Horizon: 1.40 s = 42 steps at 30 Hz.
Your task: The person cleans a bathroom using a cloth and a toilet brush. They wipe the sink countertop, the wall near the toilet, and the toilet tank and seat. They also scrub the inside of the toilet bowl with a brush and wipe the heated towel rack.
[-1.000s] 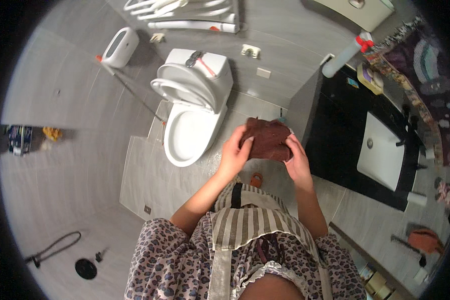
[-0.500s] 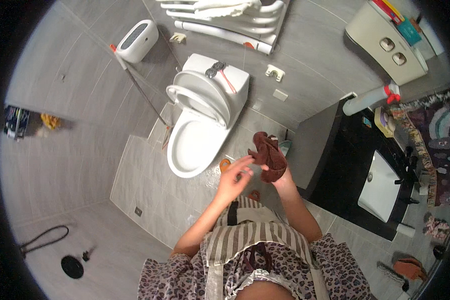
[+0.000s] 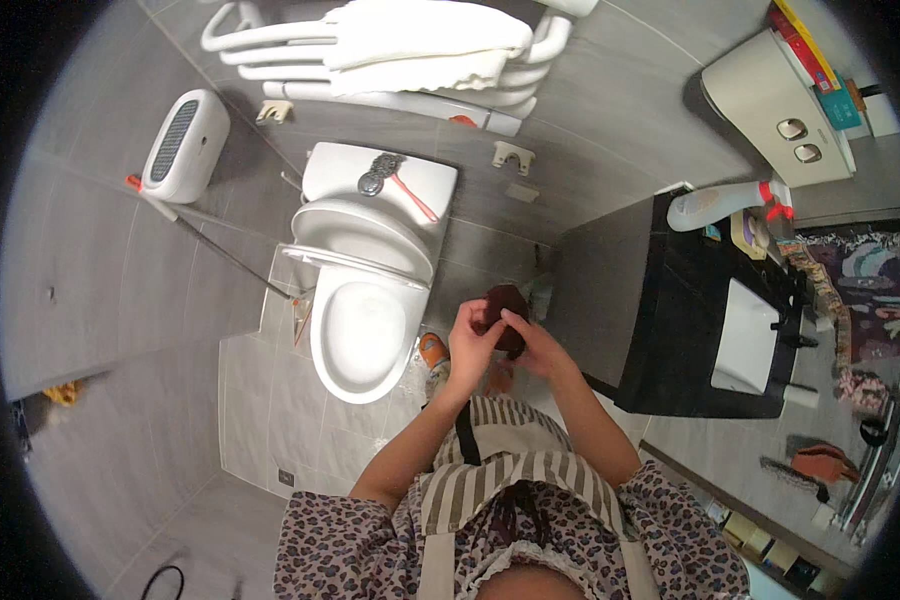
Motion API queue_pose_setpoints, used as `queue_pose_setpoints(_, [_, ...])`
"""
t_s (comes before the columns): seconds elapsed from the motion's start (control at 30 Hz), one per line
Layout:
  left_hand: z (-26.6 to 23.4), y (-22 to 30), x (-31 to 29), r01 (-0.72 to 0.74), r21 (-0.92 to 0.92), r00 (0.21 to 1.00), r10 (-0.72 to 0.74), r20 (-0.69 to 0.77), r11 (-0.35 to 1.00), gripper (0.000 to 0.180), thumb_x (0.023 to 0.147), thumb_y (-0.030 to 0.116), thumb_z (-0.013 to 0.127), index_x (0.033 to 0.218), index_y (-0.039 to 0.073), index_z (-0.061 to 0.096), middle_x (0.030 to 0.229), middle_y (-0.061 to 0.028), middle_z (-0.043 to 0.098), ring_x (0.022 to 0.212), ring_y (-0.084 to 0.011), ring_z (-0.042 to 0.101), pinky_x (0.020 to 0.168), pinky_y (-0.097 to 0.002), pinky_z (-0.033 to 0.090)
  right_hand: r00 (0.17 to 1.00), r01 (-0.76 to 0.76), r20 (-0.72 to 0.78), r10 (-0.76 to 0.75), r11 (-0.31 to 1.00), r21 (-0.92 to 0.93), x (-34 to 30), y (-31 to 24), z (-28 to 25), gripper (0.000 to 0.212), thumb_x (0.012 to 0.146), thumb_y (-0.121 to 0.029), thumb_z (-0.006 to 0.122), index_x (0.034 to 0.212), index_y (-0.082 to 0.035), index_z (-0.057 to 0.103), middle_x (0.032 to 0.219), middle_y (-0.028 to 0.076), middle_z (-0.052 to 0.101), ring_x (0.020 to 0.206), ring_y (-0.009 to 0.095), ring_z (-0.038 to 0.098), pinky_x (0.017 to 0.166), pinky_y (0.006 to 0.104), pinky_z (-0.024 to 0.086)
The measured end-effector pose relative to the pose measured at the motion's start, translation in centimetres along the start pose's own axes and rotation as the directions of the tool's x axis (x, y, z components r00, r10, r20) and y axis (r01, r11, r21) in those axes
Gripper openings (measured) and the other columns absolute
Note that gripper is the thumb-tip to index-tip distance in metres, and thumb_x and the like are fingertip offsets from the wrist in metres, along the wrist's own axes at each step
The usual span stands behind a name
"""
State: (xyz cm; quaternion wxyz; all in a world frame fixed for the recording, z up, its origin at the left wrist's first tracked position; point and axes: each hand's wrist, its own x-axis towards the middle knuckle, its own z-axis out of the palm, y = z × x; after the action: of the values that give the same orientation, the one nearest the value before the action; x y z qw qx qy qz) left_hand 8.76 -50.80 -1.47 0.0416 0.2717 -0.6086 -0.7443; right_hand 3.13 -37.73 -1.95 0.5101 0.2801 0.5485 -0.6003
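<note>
A dark reddish-brown cloth [image 3: 507, 302] is bunched in front of my body, beside the toilet's right side. My left hand [image 3: 473, 335] has its fingers closed on the cloth's left edge. From the right, my right hand [image 3: 537, 347] grips it too, thumb pressed on its near face. Part of the cloth lies hidden behind my fingers. Left of my hands stands the white toilet [image 3: 363, 335], its seat and lid raised. On the tank top lies a black brush with a red handle [image 3: 412, 196].
To the right is a black vanity counter [image 3: 670, 330] with a white sink [image 3: 745, 345] and a spray bottle [image 3: 715, 207]. A towel rack [image 3: 280, 55] holds white towels at the back wall. A long-handled tool [image 3: 225, 250] leans left of the toilet.
My left hand has moved from beside the cloth onto it. The cloth, earlier draped over my right hand, is now gathered between both hands. The view has shifted.
</note>
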Motion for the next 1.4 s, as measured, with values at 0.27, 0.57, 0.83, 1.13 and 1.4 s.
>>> queue_pose_setpoints(0.27, [-4.4,1.7,6.1,-0.188,0.305,0.53,-0.165,0.832,0.934,0.046,0.083,0.029,0.061,0.124,0.008,0.054,0.109,-0.0137,0.063,0.094,-0.0179,0.059,0.079,-0.031,0.047,0.957,-0.016,0.253,-0.143,0.843,0.537,-0.1,3.8,-1.3,0.038,0.083,-0.017,0.064,0.115,-0.003,0.051,0.098,0.011,0.059,0.088,0.023,0.061,0.071,0.0332,0.054])
queue_pose_setpoints(0.57, [6.4,4.4,5.8,0.362,-0.806,0.695,0.44,0.568,0.468,0.064,0.091,0.057,0.039,0.143,0.02,0.03,0.152,-0.0107,0.019,0.14,-0.0314,0.014,0.109,-0.0554,0.019,0.265,-0.612,0.692,-0.672,0.437,0.659,-7.6,-0.3,4.6,0.052,0.081,-0.015,0.061,0.127,0.001,0.041,0.071,0.005,0.051,0.054,0.013,0.05,0.046,0.023,0.042])
queue_pose_setpoints(0.83, [12.7,6.2,1.3,0.8,-0.576,0.521,0.675,0.523,-0.171,0.051,0.083,0.064,0.048,0.118,0.028,0.06,0.146,-0.0047,0.031,0.134,-0.0538,0.004,0.098,-0.0778,0.01,0.222,-0.747,0.643,-0.733,0.296,0.595,-8.8,-2.6,4.5,0.037,0.085,-0.021,0.06,0.115,-0.004,0.046,0.067,0.0,0.049,0.046,0.01,0.044,0.039,0.021,0.034])
queue_pose_setpoints(1.13, [11.1,7.3,3.5,0.762,-0.641,0.612,0.216,0.761,0.098,0.051,0.092,0.053,0.045,0.063,0.011,0.037,0.062,-0.0008,0.039,0.065,-0.0176,0.042,0.065,-0.035,0.046,0.311,-0.635,0.722,-0.618,0.43,0.642,-6.8,-3.7,-0.5,0.025,0.089,-0.027,0.058,0.102,-0.009,0.048,0.066,-0.002,0.046,0.043,0.007,0.037,0.037,0.0209,0.029])
queue_pose_setpoints(1.4, [11.1,0.6,13.6,0.327,0.045,0.806,-0.304,0.508,0.944,0.049,0.094,0.043,0.047,0.063,0.005,0.052,0.055,-0.0089,0.052,0.049,-0.0208,0.052,0.057,-0.0364,0.047,0.935,-0.074,0.356,-0.007,0.974,0.214,1.4,-6.5,-6.1,0.022,0.087,-0.028,0.058,0.075,-0.011,0.051,0.054,-0.003,0.042,0.038,0.01,0.035,0.035,0.0247,0.026])
